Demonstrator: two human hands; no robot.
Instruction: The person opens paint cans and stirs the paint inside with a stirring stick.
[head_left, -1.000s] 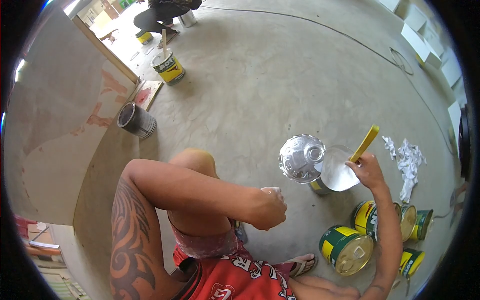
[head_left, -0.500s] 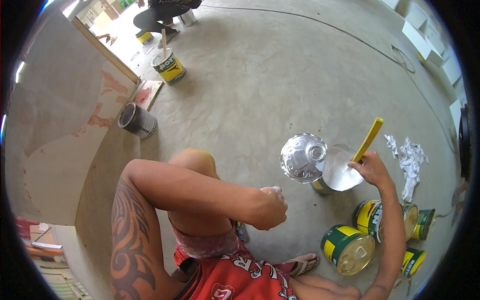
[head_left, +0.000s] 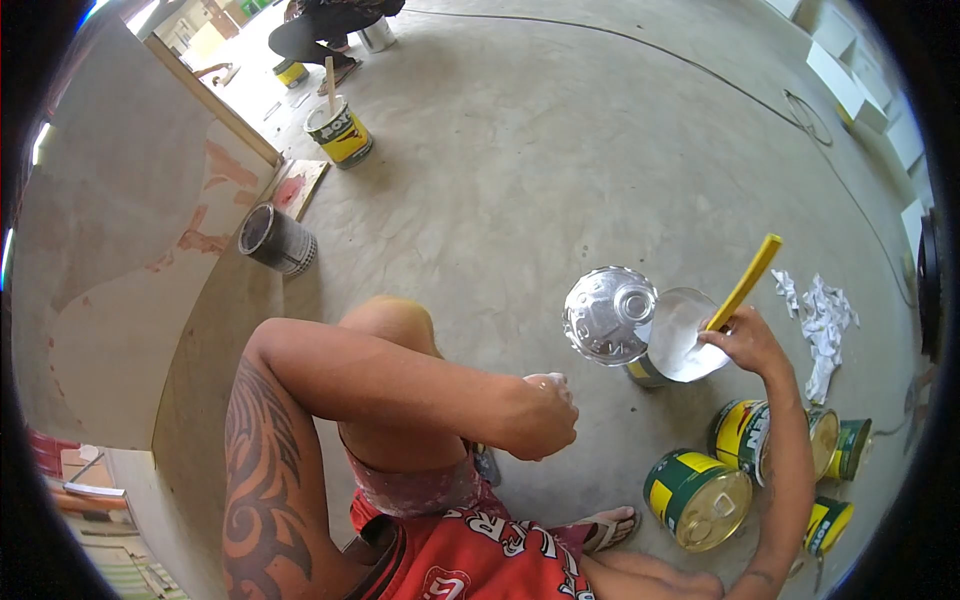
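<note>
My right hand (head_left: 738,340) is closed around the lower part of a yellow stick (head_left: 748,278), which reaches into an open can of white paint (head_left: 682,338). The can's shiny lid (head_left: 608,314) stands bent up at its left side. My left hand (head_left: 545,418) is closed in front of my knee, with white smears on its fingers; whatever it holds, if anything, is hidden.
Green and yellow cans (head_left: 698,498) stand at the lower right, near crumpled white rags (head_left: 824,330). A dark can (head_left: 277,240) and a can with a stick (head_left: 340,134) are at the left. A person (head_left: 312,40) crouches at the top. A cable (head_left: 600,32) crosses the floor.
My right hand has shifted slightly, and the yellow stick's top has moved a little to the right. My left hand stays almost in place.
</note>
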